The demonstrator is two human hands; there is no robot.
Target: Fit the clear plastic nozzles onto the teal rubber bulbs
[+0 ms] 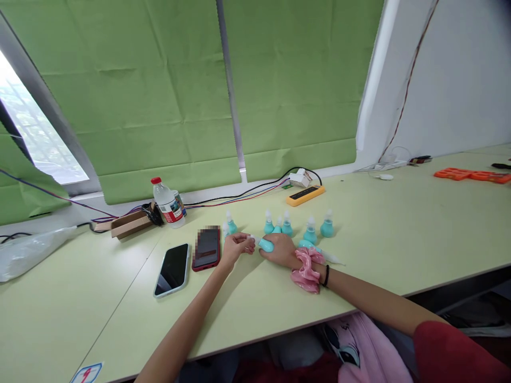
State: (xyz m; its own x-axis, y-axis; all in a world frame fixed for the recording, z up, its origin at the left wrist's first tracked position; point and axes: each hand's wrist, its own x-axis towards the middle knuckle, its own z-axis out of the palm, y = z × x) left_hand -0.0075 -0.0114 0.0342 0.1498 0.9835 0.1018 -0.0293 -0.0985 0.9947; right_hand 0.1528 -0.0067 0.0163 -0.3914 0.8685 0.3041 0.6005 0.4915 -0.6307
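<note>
My right hand (281, 251) is closed around a teal bulb aspirator (266, 245), its narrow end turned toward my left hand. The fingers of my left hand (235, 248) pinch a small translucent tip (251, 239) at that end; I cannot tell whether tip and bulb are joined. Behind my hands stand several like bulbs with clear tips, among them one bulb (287, 227) in the middle, one (327, 227) at the right and one (232, 225) at the left. Beside my right wrist lies another teal bulb (306, 244), and a thin translucent piece (332, 258) extends near it.
Left of my hands lie a red-cased phone (206, 249) and a light-cased phone (171, 270). Behind them are a water bottle (169, 205) and an open cardboard box (133, 224). A yellow power strip (305, 196) and cables run along the wall. Orange plastic trays (471, 174) lie far right.
</note>
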